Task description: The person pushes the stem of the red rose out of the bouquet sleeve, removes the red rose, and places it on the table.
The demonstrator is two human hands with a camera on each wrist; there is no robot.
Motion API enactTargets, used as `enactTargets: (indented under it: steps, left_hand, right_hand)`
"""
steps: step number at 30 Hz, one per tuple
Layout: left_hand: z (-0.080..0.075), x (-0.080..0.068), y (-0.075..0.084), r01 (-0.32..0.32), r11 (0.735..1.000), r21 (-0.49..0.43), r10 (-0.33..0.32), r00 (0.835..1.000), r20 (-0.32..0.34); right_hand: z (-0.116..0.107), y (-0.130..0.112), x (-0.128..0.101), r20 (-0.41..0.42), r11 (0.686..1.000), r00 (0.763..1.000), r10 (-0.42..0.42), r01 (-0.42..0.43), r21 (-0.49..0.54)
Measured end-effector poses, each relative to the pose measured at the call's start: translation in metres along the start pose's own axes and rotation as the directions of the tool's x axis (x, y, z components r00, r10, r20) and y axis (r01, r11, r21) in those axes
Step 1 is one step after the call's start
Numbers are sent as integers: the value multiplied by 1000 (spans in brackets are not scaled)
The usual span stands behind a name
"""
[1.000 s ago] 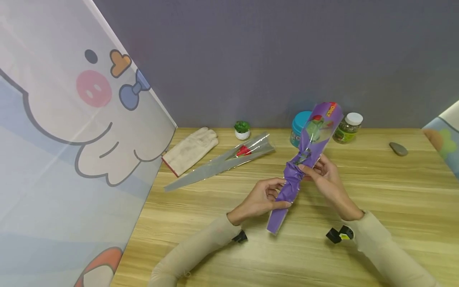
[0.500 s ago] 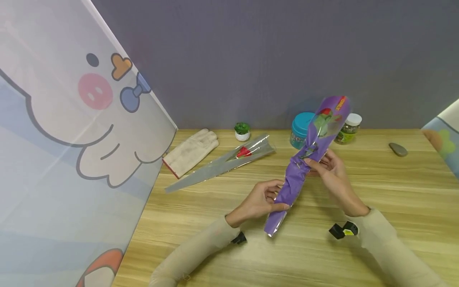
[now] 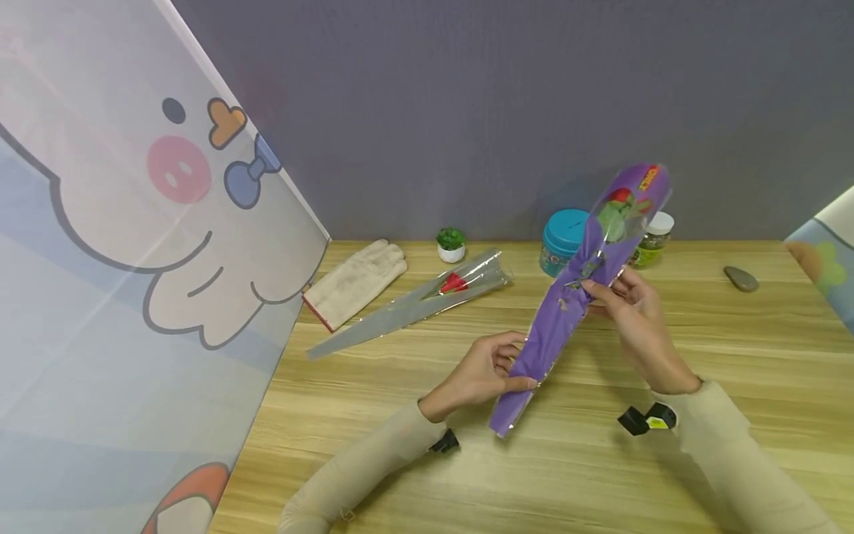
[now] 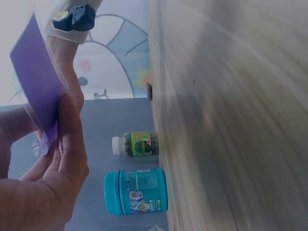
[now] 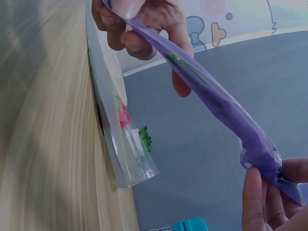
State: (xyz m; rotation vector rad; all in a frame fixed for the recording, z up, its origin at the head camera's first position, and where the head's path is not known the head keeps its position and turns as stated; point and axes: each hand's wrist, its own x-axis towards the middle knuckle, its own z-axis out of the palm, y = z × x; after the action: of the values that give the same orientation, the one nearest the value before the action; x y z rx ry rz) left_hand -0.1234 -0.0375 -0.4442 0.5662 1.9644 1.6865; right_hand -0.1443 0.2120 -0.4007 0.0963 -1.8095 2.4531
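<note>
A rose in a purple wrapper (image 3: 559,315) is held slantwise above the table, its clear window with the red bloom and printed letters at the upper right. My left hand (image 3: 485,371) pinches the wrapper near its narrow lower end, thumb on top. Farther up, below the window, my right hand (image 3: 630,319) pinches its right side. In the right wrist view the purple sleeve (image 5: 211,96) stretches between both hands, with a green stem showing through. A second red rose (image 3: 454,282) lies on the table in a clear sleeve (image 3: 373,326), left of the hands.
Behind the held rose stand a blue-lidded jar (image 3: 563,241) and a white-capped jar (image 3: 652,241). At the back left are a work glove (image 3: 356,283) and a small potted plant (image 3: 451,245). A grey stone (image 3: 741,278) lies at the right. A grey wall rises behind the table.
My right hand has moved up and to the right, drawing the bunched purple wrapper out straighter. The bloom end has risen with it. My left hand has stayed nearly in place.
</note>
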Motion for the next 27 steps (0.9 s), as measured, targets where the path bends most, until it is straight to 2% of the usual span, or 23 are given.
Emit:
enactTargets:
  steps: [11, 18, 27]
  left_hand:
    - [4, -1, 1, -41, 998, 46, 40, 999, 28]
    - [4, 0, 0, -55, 998, 43, 54, 998, 28]
    - [4, -1, -1, -27, 999, 40, 27, 999, 22]
  right_hand:
    - [-4, -4, 8, -39, 1000, 999, -4, 5, 20]
    - [-2, -7, 11, -52, 999, 999, 1, 1, 33]
    - [5, -8, 12, -66, 999, 997, -31, 33, 21]
